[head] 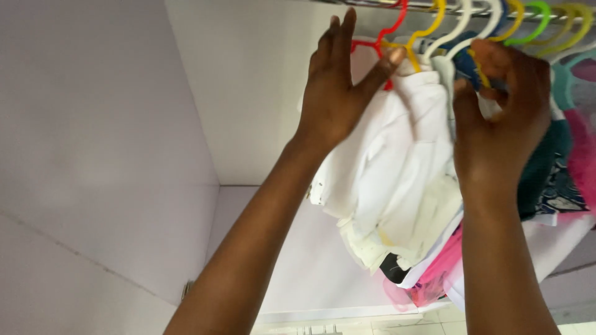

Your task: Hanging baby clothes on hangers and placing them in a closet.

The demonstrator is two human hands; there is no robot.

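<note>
I am looking up at a clothes rail [428, 6] hung with coloured plastic hangers. My left hand [338, 93] is raised with fingers spread, its thumb resting on the top of a white garment [391, 167] near a red hanger [388, 31]. My right hand [500, 105] is curled, fingers pinched on a yellow hanger [478, 68] and the cloth at its neck. Dark blue fabric [465, 59] shows behind the right fingers.
More garments hang to the right: teal [546, 167], pink [583, 155], and a pink piece lower down [434, 273]. Green and yellow hangers [546, 18] sit on the rail. White walls [248, 93] close in on the left and behind.
</note>
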